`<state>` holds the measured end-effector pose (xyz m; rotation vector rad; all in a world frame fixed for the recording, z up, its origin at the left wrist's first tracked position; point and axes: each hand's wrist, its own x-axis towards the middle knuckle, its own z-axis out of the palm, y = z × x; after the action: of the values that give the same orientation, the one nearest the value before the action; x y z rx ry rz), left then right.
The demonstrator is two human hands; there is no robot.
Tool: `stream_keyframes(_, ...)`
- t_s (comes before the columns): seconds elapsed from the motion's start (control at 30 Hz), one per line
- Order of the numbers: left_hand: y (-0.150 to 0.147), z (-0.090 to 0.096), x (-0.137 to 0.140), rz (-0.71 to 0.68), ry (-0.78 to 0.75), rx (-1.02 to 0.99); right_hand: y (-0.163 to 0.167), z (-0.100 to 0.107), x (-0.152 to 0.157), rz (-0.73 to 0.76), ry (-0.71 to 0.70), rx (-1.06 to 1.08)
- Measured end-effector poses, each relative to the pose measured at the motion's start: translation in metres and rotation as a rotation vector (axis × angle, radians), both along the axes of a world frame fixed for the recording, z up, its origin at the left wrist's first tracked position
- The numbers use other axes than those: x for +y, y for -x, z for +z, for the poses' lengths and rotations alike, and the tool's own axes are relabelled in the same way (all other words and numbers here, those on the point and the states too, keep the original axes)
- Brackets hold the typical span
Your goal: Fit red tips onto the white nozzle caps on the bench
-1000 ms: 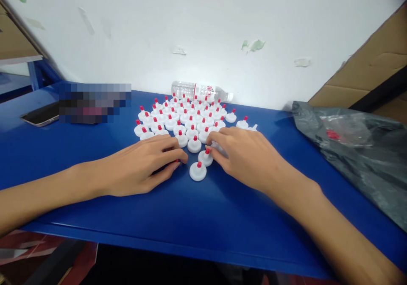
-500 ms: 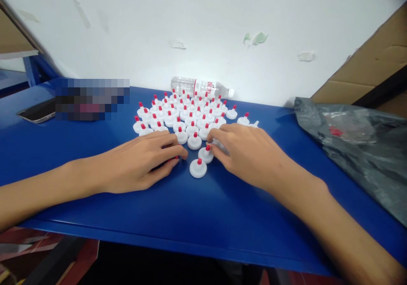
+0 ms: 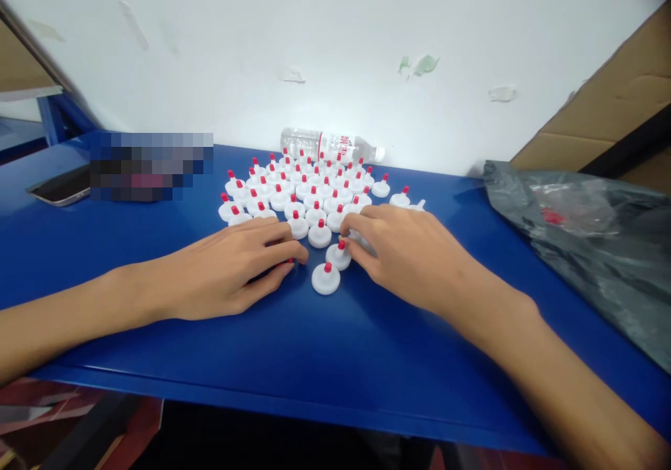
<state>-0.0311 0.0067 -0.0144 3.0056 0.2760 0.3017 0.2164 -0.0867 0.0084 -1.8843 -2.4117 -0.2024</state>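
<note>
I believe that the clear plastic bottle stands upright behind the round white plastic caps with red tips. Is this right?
Not entirely: in the head view, the clear plastic bottle lies on its side rather than standing upright. It is indeed behind the round white plastic caps with red tips.

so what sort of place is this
Probably a workshop or packing area: dozens of matching red-tipped white caps crowd a plain blue table, with large cardboard at the right.

Your head cam's dipped a touch vs 1 s ago: red-tipped caps (image 3: 315, 216), bottle (image 3: 332, 146) & wall scraps (image 3: 293, 75) now sit slightly higher in view.
</note>
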Motion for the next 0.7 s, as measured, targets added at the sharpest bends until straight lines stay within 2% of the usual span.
stream_keyframes(0.7,0.0001,-0.0009,-0.001,0.003,0.016,-0.005,0.0005,0.0009,-0.0006,0.006,0.001,-0.002)
